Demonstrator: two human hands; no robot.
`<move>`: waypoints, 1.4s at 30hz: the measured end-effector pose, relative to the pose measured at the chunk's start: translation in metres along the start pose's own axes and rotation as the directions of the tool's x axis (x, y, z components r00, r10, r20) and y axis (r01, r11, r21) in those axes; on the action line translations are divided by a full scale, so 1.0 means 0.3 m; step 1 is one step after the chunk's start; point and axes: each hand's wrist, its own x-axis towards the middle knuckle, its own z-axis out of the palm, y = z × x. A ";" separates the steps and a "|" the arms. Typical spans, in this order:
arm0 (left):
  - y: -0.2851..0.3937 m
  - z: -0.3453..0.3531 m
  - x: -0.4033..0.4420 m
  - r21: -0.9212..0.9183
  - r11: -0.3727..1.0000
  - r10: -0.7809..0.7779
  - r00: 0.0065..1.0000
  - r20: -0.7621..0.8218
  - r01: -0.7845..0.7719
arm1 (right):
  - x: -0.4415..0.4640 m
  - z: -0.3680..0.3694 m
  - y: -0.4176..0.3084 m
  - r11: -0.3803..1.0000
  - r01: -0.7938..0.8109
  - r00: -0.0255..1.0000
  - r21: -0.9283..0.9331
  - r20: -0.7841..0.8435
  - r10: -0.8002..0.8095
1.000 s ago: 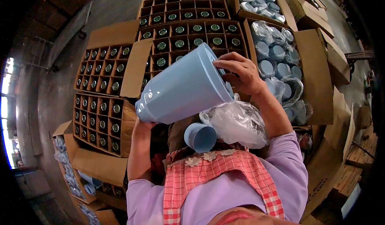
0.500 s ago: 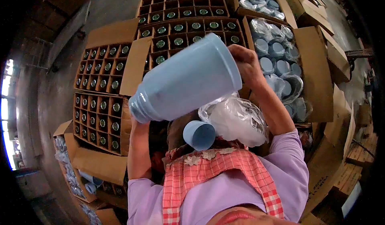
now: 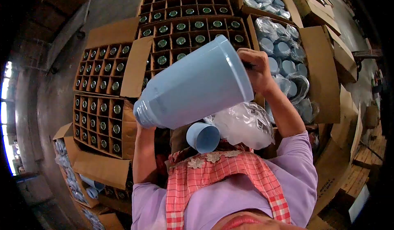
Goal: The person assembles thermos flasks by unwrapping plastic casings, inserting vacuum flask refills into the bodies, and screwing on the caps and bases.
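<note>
Between my two hands is a large light-blue plastic flask casing [image 3: 197,84], tilted with its wide rim up to the right and its narrower stepped end down to the left. My right hand [image 3: 253,66] is closed at the wide rim, fingers curled. At the narrow end, my left hand [image 3: 144,126] supports the casing from underneath; its fingers are mostly hidden behind it. A small light-blue cup [image 3: 203,137] lies near my lap with its opening towards me. Beside it rests a crumpled clear plastic bag [image 3: 244,125].
Divided cartons [image 3: 98,70] with round silvery tops in their cells stand ahead and left. On the right, an open carton [image 3: 318,74] holds several bagged blue cups [image 3: 283,49]. Another carton [image 3: 102,168] with blue parts sits lower left.
The casing has shifted slightly right and turned a little, together with both hands. My grip looks the same, and the cup and bag have stayed about where they were.
</note>
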 end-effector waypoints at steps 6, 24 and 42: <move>0.185 0.134 -0.056 0.463 0.786 0.482 0.875 -0.044 -0.410 | 0.024 -0.011 -0.017 0.809 -0.434 0.896 0.396 0.094 0.435; 0.160 0.331 -0.107 0.507 0.210 0.679 0.498 0.539 -0.836 | -0.182 -0.184 -0.007 0.789 -0.416 0.773 0.452 -0.281 0.568; -0.004 0.483 0.018 0.321 0.938 -0.301 0.772 0.560 0.133 | -0.228 -0.086 -0.278 0.981 -0.051 0.984 -0.189 0.156 0.082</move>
